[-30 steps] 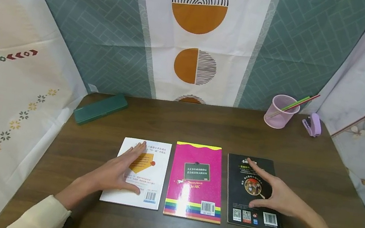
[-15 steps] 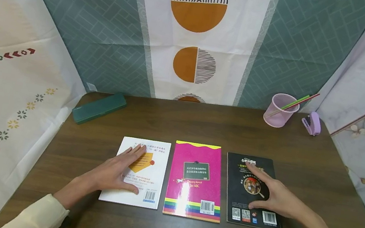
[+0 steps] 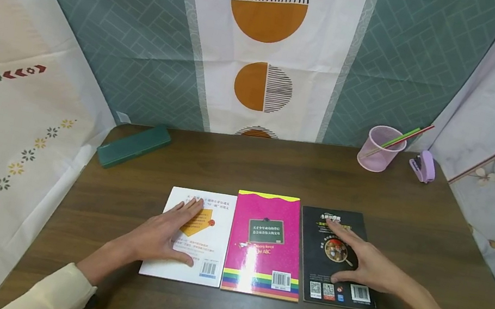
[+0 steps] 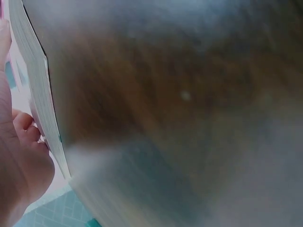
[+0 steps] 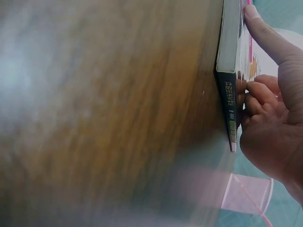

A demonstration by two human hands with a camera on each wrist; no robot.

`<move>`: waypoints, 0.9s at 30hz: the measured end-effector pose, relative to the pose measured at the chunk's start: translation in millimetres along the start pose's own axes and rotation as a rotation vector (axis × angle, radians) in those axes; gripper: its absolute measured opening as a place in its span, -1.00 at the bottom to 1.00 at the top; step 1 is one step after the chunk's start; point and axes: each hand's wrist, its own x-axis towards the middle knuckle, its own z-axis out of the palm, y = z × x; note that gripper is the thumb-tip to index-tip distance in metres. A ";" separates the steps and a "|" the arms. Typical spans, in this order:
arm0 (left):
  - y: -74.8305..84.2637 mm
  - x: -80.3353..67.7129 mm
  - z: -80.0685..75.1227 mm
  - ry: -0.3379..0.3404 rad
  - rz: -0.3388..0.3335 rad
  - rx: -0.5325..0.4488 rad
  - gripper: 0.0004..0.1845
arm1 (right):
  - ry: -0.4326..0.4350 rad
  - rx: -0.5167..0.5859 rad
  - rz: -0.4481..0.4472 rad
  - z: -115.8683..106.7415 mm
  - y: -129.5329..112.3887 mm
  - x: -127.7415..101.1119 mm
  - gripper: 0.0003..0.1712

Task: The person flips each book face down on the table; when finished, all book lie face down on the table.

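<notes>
The left hand (image 3: 163, 236) lies flat, fingers straight, on the white book (image 3: 213, 237); the right hand (image 3: 369, 267) presses spread fingers on the black book (image 3: 316, 244), beside the pink book (image 3: 266, 246).

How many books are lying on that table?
3, side by side near the front edge: a white book under the left hand, a pink book in the middle, and a black book under the right hand. None seem hidden.

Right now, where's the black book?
In the head view the black book lies rightmost of three, edge against the pink book, under the right hand.
</notes>
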 end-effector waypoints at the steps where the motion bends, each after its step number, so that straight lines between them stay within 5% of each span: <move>1: 0.9 0.1 0.2 -0.002 -0.003 0.002 0.41 | -0.002 0.004 -0.002 0.7 -0.5 0.7 0.39; 27: 8.1 5.2 3.2 -0.018 -0.055 -0.005 0.42 | -0.031 0.048 0.046 0.0 -6.1 9.9 0.41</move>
